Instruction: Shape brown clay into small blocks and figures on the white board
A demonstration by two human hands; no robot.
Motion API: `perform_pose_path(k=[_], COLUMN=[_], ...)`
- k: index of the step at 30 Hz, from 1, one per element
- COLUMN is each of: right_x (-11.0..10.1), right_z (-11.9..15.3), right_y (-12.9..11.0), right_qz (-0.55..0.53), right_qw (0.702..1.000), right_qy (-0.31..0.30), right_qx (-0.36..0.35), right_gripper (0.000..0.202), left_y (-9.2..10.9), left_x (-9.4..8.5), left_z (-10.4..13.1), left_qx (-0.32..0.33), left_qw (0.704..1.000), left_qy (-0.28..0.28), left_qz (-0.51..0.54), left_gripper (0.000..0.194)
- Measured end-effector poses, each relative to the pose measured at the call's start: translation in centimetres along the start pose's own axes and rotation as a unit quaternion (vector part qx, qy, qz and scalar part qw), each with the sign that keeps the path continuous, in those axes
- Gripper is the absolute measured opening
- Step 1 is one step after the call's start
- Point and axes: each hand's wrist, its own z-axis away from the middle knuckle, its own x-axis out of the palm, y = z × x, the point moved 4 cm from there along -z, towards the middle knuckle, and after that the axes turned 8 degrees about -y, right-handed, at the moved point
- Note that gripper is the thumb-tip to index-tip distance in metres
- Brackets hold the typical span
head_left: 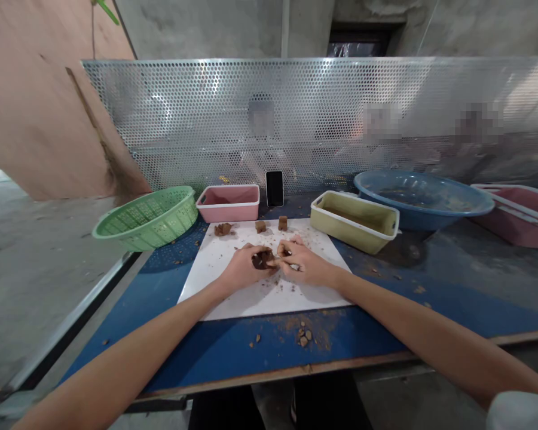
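Observation:
Over the white board (233, 303), my left hand (244, 266) has its fingers wrapped round a dark brown clay-like piece (262, 259). My right hand (303, 263) is closed just beside it, its fingertips pinched at the right side of the piece; what lies between them is too small to make out. Two small brown blocks (260, 226) (283, 223) stand near the board's back edge. A crumbly brown lump (223, 229) lies at the back left of the board. Crumbs are scattered around both hands.
Behind the board are a green basket (150, 220), a pink basket (228, 210), a phone (275, 189) and a yellow-green basket (354, 222). A blue basin (421, 197) and pink baskets (520, 215) stand right. Crumbs (303, 337) lie near the blue table's front edge.

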Motion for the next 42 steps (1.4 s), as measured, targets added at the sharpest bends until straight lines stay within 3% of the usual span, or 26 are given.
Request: perform_pose_path(k=[9,15,23,29,35,39,42], right_x=[-0.1,-0.2,-0.1,0.3,-0.2,0.1,0.0], right_z=[0.1,0.2,0.2,0.0,0.0,0.0,0.3], right_y=[0.2,1.3,1.3,2.1,2.1,1.8,1.6], right_qz=[0.008,0.037,-0.054,-0.111,-0.157,-0.128,-0.083], right_qw=[1.000,0.998,0.996,0.988,0.978,0.988,0.994], right_qy=[0.011,0.018,0.026,0.028,0.079,0.048,0.058], right_qx=[-0.003,0.055,0.067,0.102,0.117,0.071,0.049], right_gripper=[0.033,0.035,0.044,0.049,0.048,0.045,0.038], left_y=[-0.1,-0.3,-0.9,-0.9,-0.8,-0.8,-0.8], left_x=[0.1,0.1,0.4,0.4,0.3,0.3,0.4], left_z=[0.0,0.0,0.0,0.0,0.0,-0.1,-0.1], left_qx=[-0.005,0.002,-0.021,-0.015,-0.024,-0.013,-0.014], left_qw=[1.000,1.000,0.999,0.999,0.999,0.999,0.999], left_qy=[-0.001,0.006,0.013,0.013,0.005,0.009,0.006], left_qz=[0.000,0.008,0.025,0.030,0.035,0.034,0.034], left_gripper=[0.036,0.039,0.060,0.047,0.047,0.045,0.042])
